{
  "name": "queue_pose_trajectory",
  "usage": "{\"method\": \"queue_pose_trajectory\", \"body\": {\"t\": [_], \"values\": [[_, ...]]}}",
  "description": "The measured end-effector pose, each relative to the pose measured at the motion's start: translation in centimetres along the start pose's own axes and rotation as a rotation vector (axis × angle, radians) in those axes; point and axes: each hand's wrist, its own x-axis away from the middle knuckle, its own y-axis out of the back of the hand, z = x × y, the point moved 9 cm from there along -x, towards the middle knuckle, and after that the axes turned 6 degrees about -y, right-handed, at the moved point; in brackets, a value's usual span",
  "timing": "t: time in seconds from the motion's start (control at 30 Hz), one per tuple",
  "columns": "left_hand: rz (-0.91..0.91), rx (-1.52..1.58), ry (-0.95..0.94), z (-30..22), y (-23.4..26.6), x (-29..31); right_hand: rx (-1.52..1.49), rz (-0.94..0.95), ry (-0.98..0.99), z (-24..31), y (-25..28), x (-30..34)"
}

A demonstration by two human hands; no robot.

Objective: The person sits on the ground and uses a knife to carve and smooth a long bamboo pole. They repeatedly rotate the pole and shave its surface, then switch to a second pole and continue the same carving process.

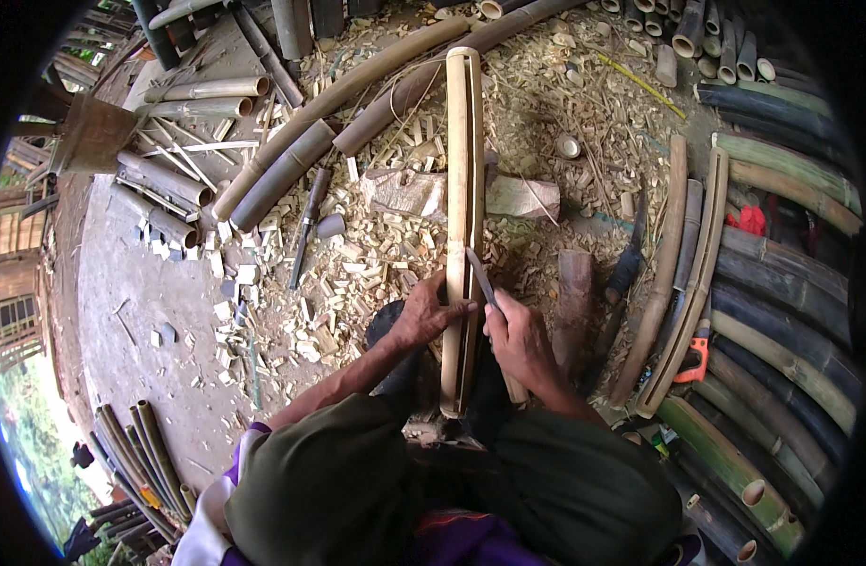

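A long pale bamboo pole [463, 160] with a slot along it stands lengthwise before me, its middle across a wooden block [404, 193]. My left hand [421, 313] is closed round the pole's left side, the thumb lying over its face. In my right hand [521, 337] is a knife [483, 276], gripped by its handle. The blade slants up to the left, and its tip is at the slot's right edge. The handle's lower end [515, 389] shows beneath the hand.
Wood chips [357, 269] cover the ground. A chisel-like tool [309, 226] lies at left, beside bamboo lengths [286, 174]. At right are a dark-handled machete [625, 269], a slotted pole [689, 292], an orange-handled saw [694, 360] and stacked bamboo [782, 307]. A yellow strip [640, 83] lies farther off.
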Motion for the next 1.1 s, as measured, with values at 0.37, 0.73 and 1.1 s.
{"method": "queue_pose_trajectory", "body": {"t": [0.37,0.73,1.1], "values": [[0.008,-0.077,0.023,-0.4,0.1,-0.3,0.064,0.187,-0.178,0.0,0.3,-3.7],[-0.057,0.013,-0.068,-0.5,0.3,-0.2,-0.234,0.43,-0.443,0.1,1.4,-5.6],[-0.17,-0.493,0.096,-0.7,-0.3,-0.1,-0.594,0.174,-0.513,-2.8,-1.6,1.1]]}}
